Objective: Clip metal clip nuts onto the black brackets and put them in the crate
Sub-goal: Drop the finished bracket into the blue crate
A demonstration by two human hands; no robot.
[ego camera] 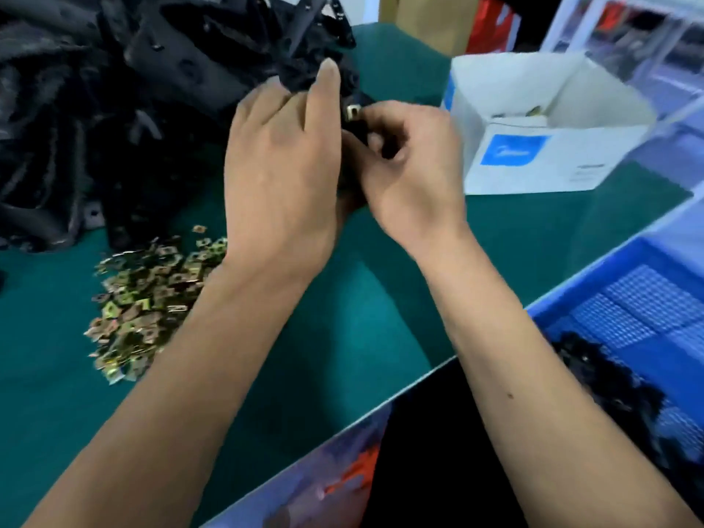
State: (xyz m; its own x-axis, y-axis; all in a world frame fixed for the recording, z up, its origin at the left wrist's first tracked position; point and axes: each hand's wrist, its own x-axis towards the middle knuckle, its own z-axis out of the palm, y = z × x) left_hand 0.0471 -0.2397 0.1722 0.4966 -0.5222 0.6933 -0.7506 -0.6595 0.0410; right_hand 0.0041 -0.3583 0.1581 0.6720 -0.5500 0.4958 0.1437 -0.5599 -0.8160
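Looking down from the head camera, I see both hands meet over the green table (381, 299), working on one black bracket (352, 80) held between them. My left hand (282, 161) wraps around the bracket from the left, its index finger stretched up along the top of the part. My right hand (407, 161) has its fingers curled in and pinches a metal clip nut (352, 112) against the bracket's edge; how far the nut is seated I cannot tell through the blur. A heap of loose clip nuts (141, 299) lies on the table just under my left forearm, and a big pile of black brackets (95, 108) fills the far left. The blue crate (628, 299) sits at the lower right with some dark brackets already in it. A white cardboard box (533, 161) stands open beyond my right hand.
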